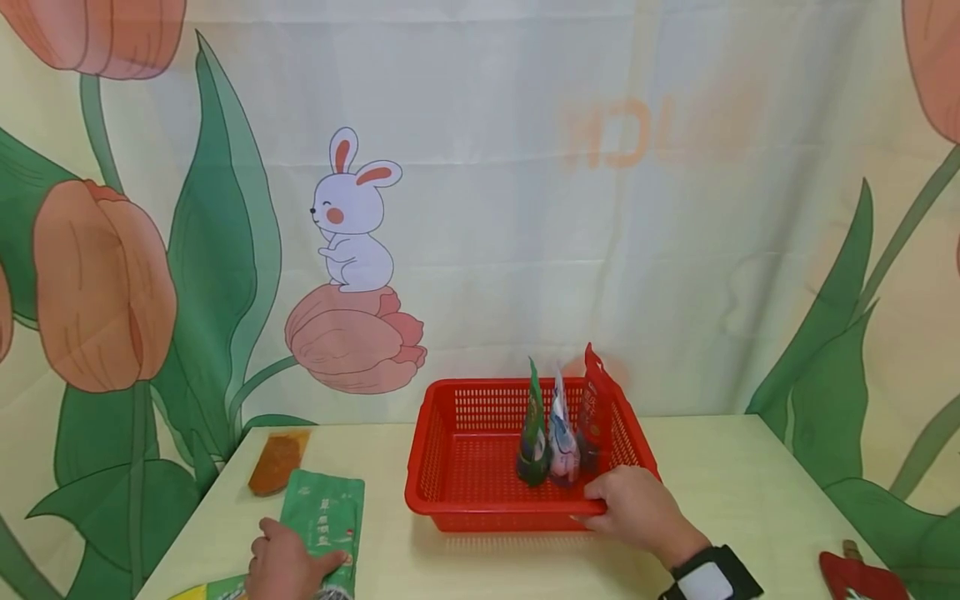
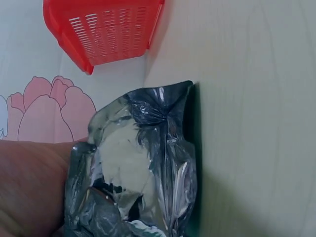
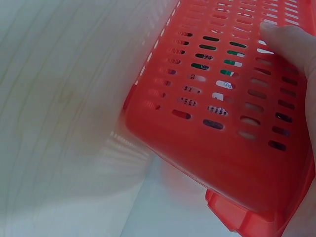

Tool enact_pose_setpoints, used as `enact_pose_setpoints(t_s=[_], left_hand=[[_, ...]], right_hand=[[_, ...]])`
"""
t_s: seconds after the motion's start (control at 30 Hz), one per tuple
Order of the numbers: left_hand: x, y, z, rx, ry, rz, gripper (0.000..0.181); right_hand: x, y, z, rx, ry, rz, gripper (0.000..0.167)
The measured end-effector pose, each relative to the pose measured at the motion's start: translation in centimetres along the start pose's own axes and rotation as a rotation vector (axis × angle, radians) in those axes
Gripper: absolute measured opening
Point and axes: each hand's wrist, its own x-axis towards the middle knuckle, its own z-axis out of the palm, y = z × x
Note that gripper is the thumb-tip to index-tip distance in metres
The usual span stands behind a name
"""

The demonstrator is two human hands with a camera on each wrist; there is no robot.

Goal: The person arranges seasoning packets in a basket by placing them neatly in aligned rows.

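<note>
At the left of the head view, my left hand (image 1: 283, 560) grips a green pouch (image 1: 324, 508) by its lower part, thumb across its printed front. The left wrist view shows the pouch's crinkled silver end (image 2: 163, 163); most of the fingers are hidden there. My right hand (image 1: 636, 504) holds the front right rim of a red plastic basket (image 1: 502, 507). Its thumb (image 3: 286, 42) lies against the slotted outer wall. Upright inside the basket's right half stand a green packet (image 1: 533, 446), a white and blue packet (image 1: 561, 442) and a red packet (image 1: 595, 408).
A brown packet (image 1: 279, 464) lies at the table's back left. Partly behind the left hand is a yellow and green packet (image 1: 213, 591). A red item (image 1: 858, 575) sits at the right edge. A printed cloth backdrop (image 1: 510, 250) hangs behind the table.
</note>
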Motion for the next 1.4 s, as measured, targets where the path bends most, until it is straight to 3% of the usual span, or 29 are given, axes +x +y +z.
enact_pose_setpoints(t_s=[0.3,0.47,0.67,0.9,1.07,1.2,1.4], left_hand=[[-0.2,0.0,0.1,-0.045,-0.032,0.077,0.083],[-0.5,-0.1,0.7,-0.054,-0.024,0.083,0.087],[-1.1,-0.3,1.1,-0.056,-0.093,0.087,0.087],[-1.9,0.2,0.7,-0.012,-0.124,0.183,0.081],[-2.9,1.1,0.0,-0.032,-0.124,0.224,0.079],[-3.8,2.1,-0.6,-0.104,-0.085,0.254,0.083],[-5.7,3.2,-2.1,-0.305,0.076,0.344,0.098]], right_hand=[[0.0,0.0,0.0,-0.031,0.001,-0.004,0.015],[-0.1,-0.1,-0.1,-0.021,0.003,0.0,0.015],[-0.1,-0.2,-0.2,-0.002,-0.004,-0.007,0.016],[-0.1,-0.2,-0.3,-0.004,-0.008,0.011,0.016],[-0.1,-0.2,-0.4,-0.005,-0.005,0.001,0.016],[-0.1,-0.2,-0.4,-0.009,-0.007,0.005,0.015],[-0.1,-0.2,-0.2,-0.006,-0.01,0.005,0.016]])
